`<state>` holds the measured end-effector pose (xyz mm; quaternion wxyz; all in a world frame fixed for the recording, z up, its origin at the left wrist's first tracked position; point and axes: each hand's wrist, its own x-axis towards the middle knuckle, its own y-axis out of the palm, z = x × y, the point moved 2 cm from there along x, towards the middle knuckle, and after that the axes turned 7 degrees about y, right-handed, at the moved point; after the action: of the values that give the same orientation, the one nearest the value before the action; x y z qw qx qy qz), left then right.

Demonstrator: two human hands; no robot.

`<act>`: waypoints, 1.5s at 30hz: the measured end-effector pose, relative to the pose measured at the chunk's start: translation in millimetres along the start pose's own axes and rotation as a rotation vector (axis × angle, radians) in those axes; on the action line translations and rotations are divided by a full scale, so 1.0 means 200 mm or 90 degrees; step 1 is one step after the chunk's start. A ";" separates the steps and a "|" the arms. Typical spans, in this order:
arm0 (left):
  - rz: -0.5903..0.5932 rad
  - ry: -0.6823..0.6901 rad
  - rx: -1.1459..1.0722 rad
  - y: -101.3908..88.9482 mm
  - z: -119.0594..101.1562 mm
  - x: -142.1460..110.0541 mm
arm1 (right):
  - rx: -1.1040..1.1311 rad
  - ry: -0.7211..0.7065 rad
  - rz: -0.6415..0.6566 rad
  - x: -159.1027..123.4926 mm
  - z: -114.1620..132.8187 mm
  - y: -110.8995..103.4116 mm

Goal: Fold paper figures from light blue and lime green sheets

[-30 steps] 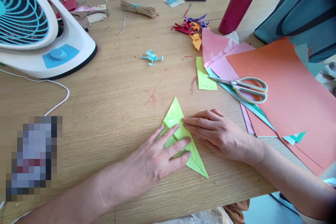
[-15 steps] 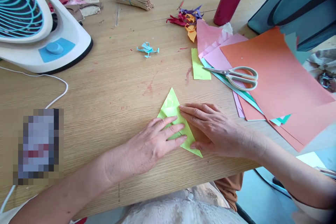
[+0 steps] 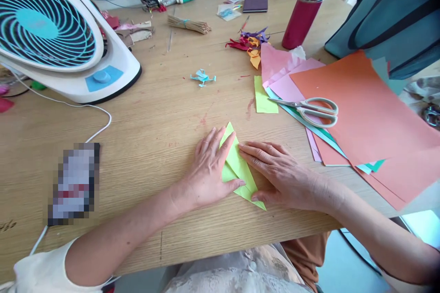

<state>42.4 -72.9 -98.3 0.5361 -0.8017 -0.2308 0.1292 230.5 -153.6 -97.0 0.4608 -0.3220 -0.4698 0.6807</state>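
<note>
A yellow-green sheet of folded paper (image 3: 237, 165) lies flat on the wooden table, its long pointed shape running from a far tip to a near tip. My left hand (image 3: 210, 169) rests along its left side, fingers stretched forward and thumb across the lower part. On the other side, my right hand (image 3: 275, 171) lies with its fingertips and thumb along the paper's right edge, fingers extended. Neither hand grips it. Further off sits a small light-blue folded paper figure (image 3: 202, 77).
Scissors (image 3: 309, 109) lie on a stack of coloured paper (image 3: 360, 114) at the right, beside a yellow-green scrap (image 3: 265, 96). Behind are folded paper pieces (image 3: 254, 46), a red bottle (image 3: 305, 13) and a bundle of sticks (image 3: 189, 24). A fan (image 3: 113, 75) stands left.
My left hand has shifted left and forward, turning so its fingers point up along the paper's left edge instead of across it. My right hand stays at the right edge. The view has tilted up.
</note>
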 end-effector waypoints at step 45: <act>0.122 -0.128 0.006 -0.22 0.33 0.16 | 0.003 -0.009 -0.019 -0.01 -0.01 0.01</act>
<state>29.5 10.5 -81.9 0.4993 -0.8006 -0.2050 0.2603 231.5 -154.6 -99.0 0.4682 -0.3092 -0.4764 0.6769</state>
